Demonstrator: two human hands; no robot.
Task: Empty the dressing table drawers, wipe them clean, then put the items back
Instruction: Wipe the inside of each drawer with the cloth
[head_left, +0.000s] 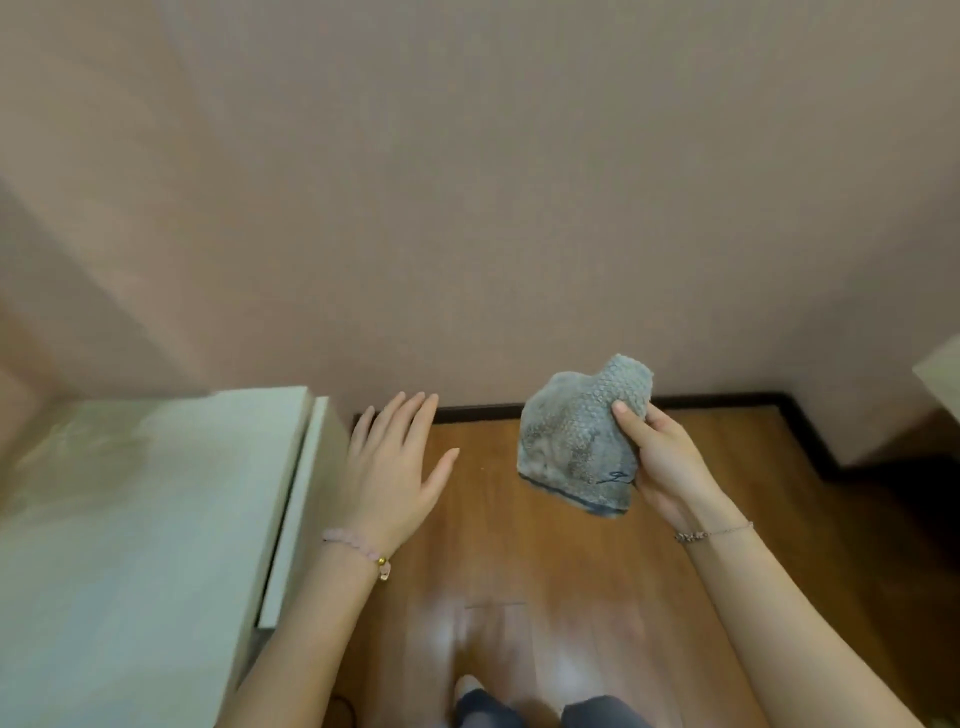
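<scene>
Grey waffle-textured cloth, bunched, darker soiled patches, pinched upright mid-air by right hand, well right of white glossy-topped dressing bench.

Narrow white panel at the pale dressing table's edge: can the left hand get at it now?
Probably yes. The open left hand hovers right beside the narrow white panel, nothing between them, and holds nothing. The right hand grips the grey textured cloth clear on the other side.
</scene>
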